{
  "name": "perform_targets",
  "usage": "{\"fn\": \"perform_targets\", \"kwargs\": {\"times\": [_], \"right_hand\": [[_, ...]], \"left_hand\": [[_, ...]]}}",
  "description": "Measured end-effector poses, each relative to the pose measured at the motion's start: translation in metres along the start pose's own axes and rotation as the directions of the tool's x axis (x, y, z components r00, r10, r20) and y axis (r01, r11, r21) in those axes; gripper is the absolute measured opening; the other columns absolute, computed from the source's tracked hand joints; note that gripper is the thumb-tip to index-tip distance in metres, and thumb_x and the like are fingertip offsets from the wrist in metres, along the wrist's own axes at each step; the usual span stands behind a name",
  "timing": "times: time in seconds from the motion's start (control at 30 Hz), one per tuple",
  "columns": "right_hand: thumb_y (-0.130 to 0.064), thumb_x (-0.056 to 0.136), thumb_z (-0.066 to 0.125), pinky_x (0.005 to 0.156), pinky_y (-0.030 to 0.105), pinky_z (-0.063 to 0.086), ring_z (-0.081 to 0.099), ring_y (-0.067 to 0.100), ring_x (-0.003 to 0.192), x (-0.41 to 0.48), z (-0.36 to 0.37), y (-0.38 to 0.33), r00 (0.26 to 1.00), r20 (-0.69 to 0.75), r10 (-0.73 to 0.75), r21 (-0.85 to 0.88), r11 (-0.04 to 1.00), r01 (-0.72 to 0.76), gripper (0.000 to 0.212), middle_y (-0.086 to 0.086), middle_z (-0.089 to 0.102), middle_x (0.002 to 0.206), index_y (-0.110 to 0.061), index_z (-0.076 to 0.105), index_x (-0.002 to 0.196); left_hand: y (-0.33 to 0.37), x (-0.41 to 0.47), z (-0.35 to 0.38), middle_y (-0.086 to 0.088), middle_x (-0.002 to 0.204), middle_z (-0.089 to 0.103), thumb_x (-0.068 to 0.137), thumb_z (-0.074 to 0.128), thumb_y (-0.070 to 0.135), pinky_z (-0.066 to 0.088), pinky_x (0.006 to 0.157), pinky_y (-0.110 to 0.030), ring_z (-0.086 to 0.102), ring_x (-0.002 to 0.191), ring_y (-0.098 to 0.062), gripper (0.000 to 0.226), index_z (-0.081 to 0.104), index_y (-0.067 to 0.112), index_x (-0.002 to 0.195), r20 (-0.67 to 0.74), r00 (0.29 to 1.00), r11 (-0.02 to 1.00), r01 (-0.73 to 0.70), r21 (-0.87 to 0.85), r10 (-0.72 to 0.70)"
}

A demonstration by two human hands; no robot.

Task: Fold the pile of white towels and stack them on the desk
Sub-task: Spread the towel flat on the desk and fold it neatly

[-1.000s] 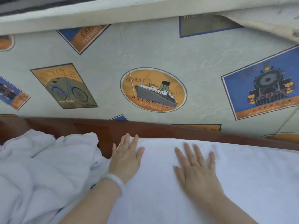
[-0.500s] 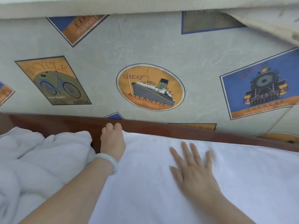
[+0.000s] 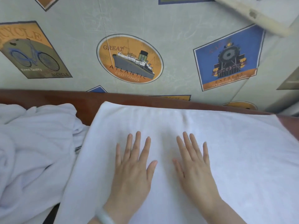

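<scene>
Towel (image 3: 226, 159) lies under flat left hand (image 3: 131, 172) and right hand (image 3: 194, 170); uneven smoothing could ruck it, skewing the fold.

The flat towel (image 3: 242, 159) runs off the picture at 3 and 6 o'clock. The crumpled pile (image 3: 35, 151) is cut off at 9 o'clock. Both hide most of the bench (image 3: 80, 101); only its brown edge shows. The wrist band (image 3: 105, 217) is cut off at 6 o'clock. The bicycle picture (image 3: 32, 52) loses its side at 10 o'clock. A pale thing (image 3: 258, 15) at 1 o'clock is too blurry to name.
</scene>
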State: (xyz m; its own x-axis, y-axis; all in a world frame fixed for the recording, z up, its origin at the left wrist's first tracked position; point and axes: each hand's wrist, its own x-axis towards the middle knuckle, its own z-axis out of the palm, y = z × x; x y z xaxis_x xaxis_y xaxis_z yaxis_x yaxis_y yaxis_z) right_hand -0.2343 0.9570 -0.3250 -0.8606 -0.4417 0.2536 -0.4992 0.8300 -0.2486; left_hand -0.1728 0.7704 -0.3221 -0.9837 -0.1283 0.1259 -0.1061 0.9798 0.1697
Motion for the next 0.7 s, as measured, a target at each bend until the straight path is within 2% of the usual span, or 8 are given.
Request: {"fn": "perform_targets", "kwargs": {"times": [0.1,0.2,0.27,0.37,0.47,0.57,0.63,0.7], "right_hand": [[-0.043,0.104,0.018,0.114,0.057,0.018,0.023,0.025,0.148,-0.108,-0.013,-0.002,1.000,0.009,0.011,-0.056,0.998,-0.010,0.057,0.007,0.031,0.159,-0.014,0.035,0.150],[-0.048,0.103,0.015,0.115,0.056,0.019,0.017,0.021,0.150,-0.195,-0.025,0.004,0.991,0.072,0.114,-0.108,0.989,-0.106,0.057,0.005,0.027,0.160,-0.021,0.029,0.152],[-0.048,0.104,0.016,0.115,0.057,0.019,0.018,0.022,0.150,-0.236,-0.042,0.005,0.977,0.103,0.185,-0.106,0.979,-0.175,0.058,0.005,0.028,0.160,-0.020,0.031,0.153],[-0.047,0.104,0.017,0.116,0.056,0.018,0.020,0.024,0.150,-0.265,-0.061,0.004,0.954,0.210,0.214,-0.129,0.973,-0.190,0.059,0.004,0.023,0.163,-0.018,0.033,0.153],[-0.048,0.102,0.022,0.117,0.054,0.014,0.011,0.021,0.152,-0.265,-0.064,0.002,0.937,0.228,0.265,-0.168,0.959,-0.230,0.060,0.001,0.015,0.165,-0.023,0.022,0.157],[-0.052,0.102,0.020,0.118,0.052,0.012,0.009,0.020,0.152,-0.273,-0.070,0.011,0.922,0.257,0.289,-0.164,0.953,-0.253,0.061,-0.001,0.014,0.164,-0.027,0.018,0.157],[-0.054,0.102,0.015,0.117,0.050,0.013,0.012,0.019,0.151,-0.281,-0.075,0.028,0.904,0.276,0.327,-0.172,0.942,-0.289,0.061,0.000,0.020,0.163,-0.027,0.022,0.157],[-0.054,0.103,0.011,0.117,0.046,0.011,0.020,0.019,0.149,-0.285,-0.086,0.039,0.906,0.292,0.305,-0.137,0.951,-0.276,0.061,0.001,0.026,0.160,-0.025,0.027,0.155]], "left_hand": [[0.031,-0.106,0.012,-0.009,0.155,0.037,0.084,0.043,0.056,0.025,0.110,-0.055,0.037,0.140,-0.030,0.069,0.046,0.023,0.144,0.015,0.996,0.996,-0.083,0.032,0.083],[0.061,-0.188,0.021,-0.009,0.148,0.045,0.071,0.050,0.059,0.033,0.102,-0.058,0.042,0.134,-0.031,0.076,0.049,0.023,0.137,0.090,0.991,0.982,-0.112,0.149,0.099],[0.074,-0.218,0.014,-0.011,0.148,0.048,0.080,0.046,0.057,0.035,0.102,-0.060,0.036,0.140,-0.031,0.070,0.047,0.022,0.140,0.120,0.990,0.990,-0.087,0.110,0.074],[0.083,-0.234,-0.002,-0.010,0.157,0.036,0.099,0.023,0.052,0.027,0.112,-0.061,0.030,0.146,-0.032,0.063,0.040,0.019,0.150,0.146,0.989,0.998,-0.045,0.033,0.040],[0.089,-0.235,-0.014,-0.007,0.162,0.024,0.100,0.018,0.051,0.021,0.116,-0.061,0.023,0.149,-0.030,0.063,0.033,0.019,0.153,0.219,0.976,1.000,-0.021,0.002,0.020],[0.086,-0.238,-0.015,-0.003,0.163,0.021,0.100,0.015,0.051,0.020,0.117,-0.060,0.021,0.150,-0.027,0.064,0.033,0.020,0.153,0.237,0.972,1.000,-0.012,0.004,0.011],[0.083,-0.240,-0.011,-0.002,0.163,0.022,0.100,0.012,0.053,0.020,0.117,-0.059,0.022,0.150,-0.026,0.066,0.035,0.021,0.153,0.222,0.975,1.000,-0.015,0.017,0.011],[0.082,-0.240,-0.005,-0.003,0.162,0.024,0.100,0.010,0.055,0.019,0.117,-0.058,0.024,0.149,-0.027,0.068,0.036,0.020,0.152,0.211,0.977,0.999,-0.023,0.028,0.016]]}}
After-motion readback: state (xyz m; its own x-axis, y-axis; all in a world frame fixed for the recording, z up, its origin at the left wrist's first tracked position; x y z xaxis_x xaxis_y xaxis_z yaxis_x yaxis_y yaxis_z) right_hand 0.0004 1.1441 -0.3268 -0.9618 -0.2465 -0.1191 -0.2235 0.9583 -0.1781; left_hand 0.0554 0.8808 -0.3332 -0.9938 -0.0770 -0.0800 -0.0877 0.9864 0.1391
